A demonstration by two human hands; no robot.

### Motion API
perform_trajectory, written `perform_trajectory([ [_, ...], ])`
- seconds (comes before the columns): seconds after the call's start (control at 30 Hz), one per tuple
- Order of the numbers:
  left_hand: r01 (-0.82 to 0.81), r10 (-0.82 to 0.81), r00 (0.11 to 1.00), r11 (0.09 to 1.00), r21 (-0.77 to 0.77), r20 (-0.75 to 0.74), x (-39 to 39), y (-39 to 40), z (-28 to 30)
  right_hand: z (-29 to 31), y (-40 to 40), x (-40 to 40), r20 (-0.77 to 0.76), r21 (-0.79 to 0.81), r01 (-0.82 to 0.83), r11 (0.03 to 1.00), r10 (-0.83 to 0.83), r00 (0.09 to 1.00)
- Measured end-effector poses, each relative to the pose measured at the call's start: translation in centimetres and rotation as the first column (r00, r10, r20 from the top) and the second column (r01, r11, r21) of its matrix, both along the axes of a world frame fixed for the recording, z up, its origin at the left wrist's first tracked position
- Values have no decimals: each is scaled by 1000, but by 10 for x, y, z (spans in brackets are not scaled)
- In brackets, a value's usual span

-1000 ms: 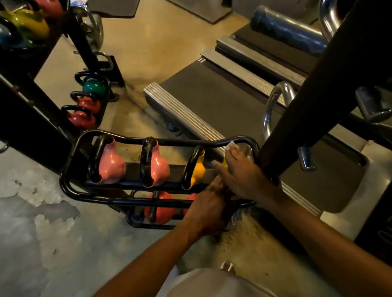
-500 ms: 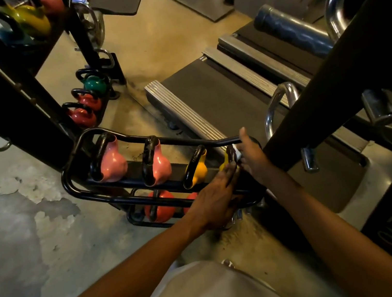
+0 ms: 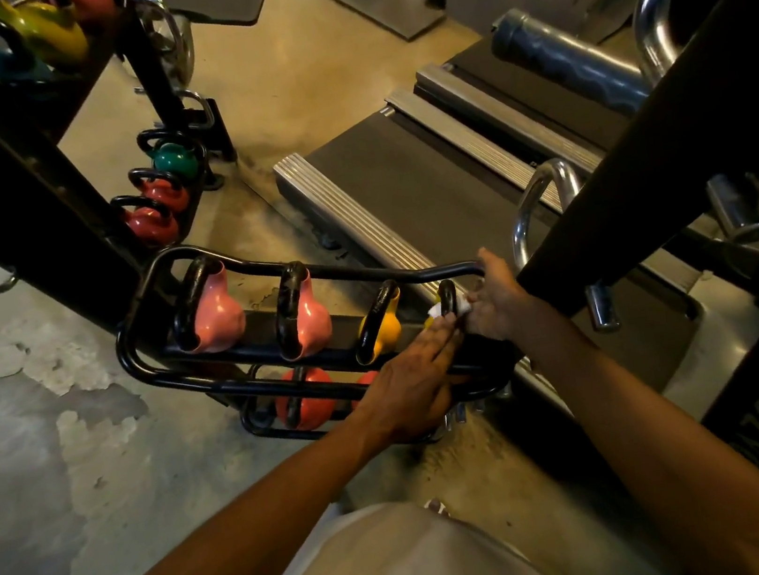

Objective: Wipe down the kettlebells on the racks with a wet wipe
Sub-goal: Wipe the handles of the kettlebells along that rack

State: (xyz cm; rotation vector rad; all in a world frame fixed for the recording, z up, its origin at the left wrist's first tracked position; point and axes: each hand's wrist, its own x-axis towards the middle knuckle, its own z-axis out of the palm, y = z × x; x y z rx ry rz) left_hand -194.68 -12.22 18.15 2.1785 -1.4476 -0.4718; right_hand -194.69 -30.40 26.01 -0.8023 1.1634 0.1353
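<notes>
In the middle of the frame a low black tubular steel rack (image 3: 148,371) holds pink and yellow kettlebells. At its right end, the right hand (image 3: 500,301) pinches a white wet wipe (image 3: 437,310) around a black kettlebell handle (image 3: 448,296). The left hand (image 3: 412,388) rests with straight fingers just below it.

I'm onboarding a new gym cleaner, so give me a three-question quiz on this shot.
1. True or false: the wet wipe is at the black handle of the rightmost kettlebell on the upper rack.
2. Which hand works the wipe?
3. How many pink kettlebells sit on that tier? A) one B) two C) four

Key: 1 true; 2 the right hand, while the left hand steadies below; 3 B.
</notes>
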Motion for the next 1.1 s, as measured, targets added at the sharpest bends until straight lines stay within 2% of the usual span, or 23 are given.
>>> perform_trajectory([
  [0.07,-5,5,1000,1000,-1,-5,-1,-1,-2,-6,-3,4,20,-21,87,996,-86,996],
  [0.2,-5,5,1000,1000,-27,-11,1,-2,0,-10,-3,-9,-38,45,-146,988,148,988],
  [0.23,-5,5,1000,1000,-31,-4,1,-2,0,-10,-5,-10,-48,45,-157,987,159,986],
  [0.37,2,-2,1000,999,-33,10,2,-4,-3,-14,-5,-6,-9,38,37,999,-36,999],
  [0.5,5,-4,1000,999,-40,13,5,-3,-4,-15,-3,-10,-38,32,-90,995,91,995],
  [0.63,5,-3,1000,999,-50,26,4,-2,-6,-15,-9,-5,-39,1,3,1000,-3,999],
  [0.77,22,-21,1000,999,-50,17,7,0,-5,-14,-11,-8,-123,-29,-207,978,202,972],
  [0.9,15,-14,999,999,-49,33,6,-1,-6,-13,-12,-6,-73,-64,-112,992,107,992],
  [1.03,23,-21,999,998,-62,24,8,0,-6,-12,-12,-9,-107,-87,-304,949,295,950],
  [1.1,23,-21,999,997,-70,33,8,0,-7,-15,-17,-9,-76,-140,-262,955,253,964],
])
